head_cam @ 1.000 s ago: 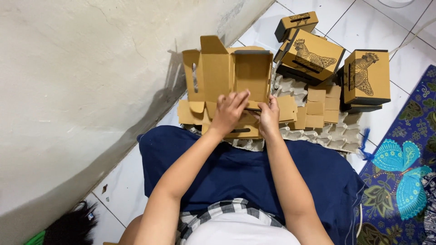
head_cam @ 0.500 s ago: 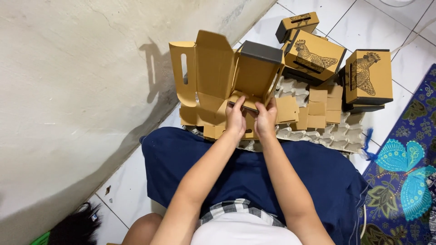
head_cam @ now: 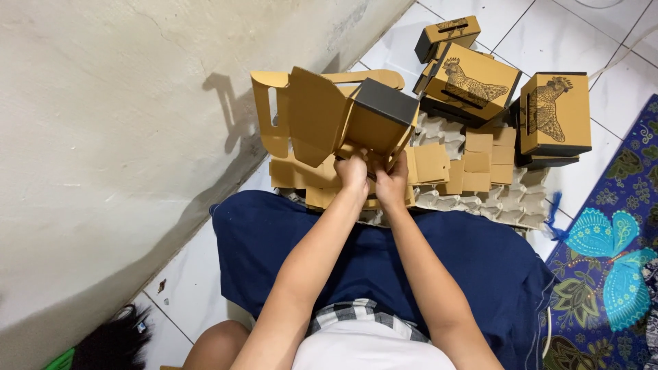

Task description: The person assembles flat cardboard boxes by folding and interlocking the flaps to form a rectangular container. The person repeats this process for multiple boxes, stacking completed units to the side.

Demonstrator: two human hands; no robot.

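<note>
- Half-folded cardboard box (head_cam: 322,120): raised above the lap, tilted, flaps spread up and to the left; its lower edge sits in both hands, over a stack of flat blanks (head_cam: 452,168).
- Left hand (head_cam: 353,173): fingers closed on the box's bottom flaps, forearm reaching forward from the body.
- Right hand (head_cam: 392,185): just beside the left, apparently pinching the same flaps; its fingertips are hidden.
- Finished boxes with a hen print (head_cam: 555,113) stand well apart, to the right.
</note>
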